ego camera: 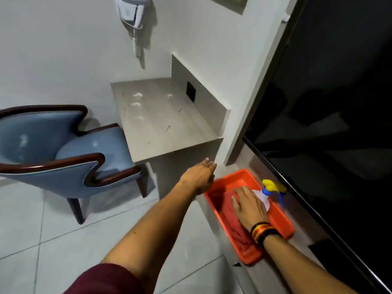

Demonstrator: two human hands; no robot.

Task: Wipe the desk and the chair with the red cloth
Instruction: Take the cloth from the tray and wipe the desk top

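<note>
The right hand [249, 205] is laid flat, fingers spread, on the red cloth [231, 219], which lies in an orange tray [239, 174] on a low ledge. The left hand [200, 174] is held open in the air, grasping nothing, just beyond the tray's far corner. A spray bottle [269, 190] lies in the tray beside the right hand. The desk [165, 122], marked with white smears, is seen beyond, with the blue chair [63, 149] at its left.

The cloth [230, 217] is red, in an orange tray [282, 217]. The chair [70, 145] is blue with dark brown trim. The bench [161, 122] is pale grey-beige with white smears.
</note>
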